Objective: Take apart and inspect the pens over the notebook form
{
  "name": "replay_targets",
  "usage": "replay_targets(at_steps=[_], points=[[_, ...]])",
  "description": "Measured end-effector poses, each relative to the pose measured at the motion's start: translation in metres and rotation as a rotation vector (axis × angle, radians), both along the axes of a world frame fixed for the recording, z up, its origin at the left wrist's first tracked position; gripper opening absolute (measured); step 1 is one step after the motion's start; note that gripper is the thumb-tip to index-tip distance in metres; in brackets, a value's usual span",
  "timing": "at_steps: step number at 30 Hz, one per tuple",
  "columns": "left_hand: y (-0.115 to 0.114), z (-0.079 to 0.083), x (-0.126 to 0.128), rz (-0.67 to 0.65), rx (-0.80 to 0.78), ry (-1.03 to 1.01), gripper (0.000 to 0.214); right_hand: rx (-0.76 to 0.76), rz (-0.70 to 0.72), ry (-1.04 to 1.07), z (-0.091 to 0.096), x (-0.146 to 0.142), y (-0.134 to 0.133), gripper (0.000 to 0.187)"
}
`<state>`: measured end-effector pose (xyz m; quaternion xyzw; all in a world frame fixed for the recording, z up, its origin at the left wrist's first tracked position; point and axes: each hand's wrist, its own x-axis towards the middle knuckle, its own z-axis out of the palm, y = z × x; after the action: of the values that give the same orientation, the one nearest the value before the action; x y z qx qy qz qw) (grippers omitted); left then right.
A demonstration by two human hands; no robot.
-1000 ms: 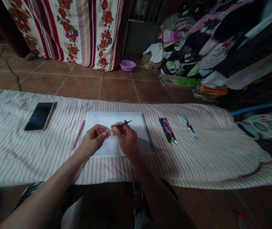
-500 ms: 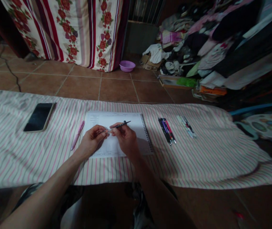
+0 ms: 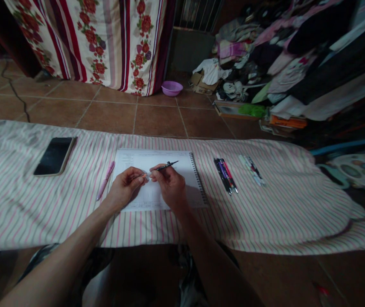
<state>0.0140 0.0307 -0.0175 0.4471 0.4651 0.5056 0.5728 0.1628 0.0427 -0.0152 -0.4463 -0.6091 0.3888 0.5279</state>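
Note:
Both my hands meet above an open spiral notebook with faint printed lines. My left hand pinches a small, thin piece with an orange spot; its kind is too small to tell. My right hand holds a slim black pen that slants up to the right, its narrow end pointing away from the palm. Something clear or whitish shows between the fingertips of both hands, and I cannot tell which hand grips it. Left of the notebook lies a pink pen.
Striped cloth covers the low table. A phone lies at the left. Several dark, purple and pink pens and a group of lighter pens lie right of the notebook. A purple basin stands on the tiled floor beyond.
The whole view has shifted very slightly. Both hands keep the same hold and place over the notebook, with no clear movement of the pieces.

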Motion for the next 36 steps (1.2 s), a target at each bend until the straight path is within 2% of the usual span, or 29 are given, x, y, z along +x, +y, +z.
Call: replay_targets(at_steps=[10, 19, 28, 36], points=[[0.001, 0.0008, -0.0002, -0.012, 0.036, 0.041, 0.013, 0.016, 0.027, -0.005, 0.0029, -0.001, -0.0019, 0.011], [0.0004, 0.0018, 0.0011, -0.012, -0.032, -0.024, 0.018, 0.031, -0.03, 0.014, 0.0043, 0.0012, 0.0003, 0.011], [-0.0014, 0.006, 0.0015, -0.029, -0.017, -0.018, 0.016, 0.042, 0.022, -0.034, 0.0027, -0.0001, -0.002, 0.011], [-0.0004, 0.0014, 0.0005, -0.023, -0.023, -0.021, 0.017, 0.042, 0.025, -0.034, 0.0043, 0.0009, -0.0011, 0.011]])
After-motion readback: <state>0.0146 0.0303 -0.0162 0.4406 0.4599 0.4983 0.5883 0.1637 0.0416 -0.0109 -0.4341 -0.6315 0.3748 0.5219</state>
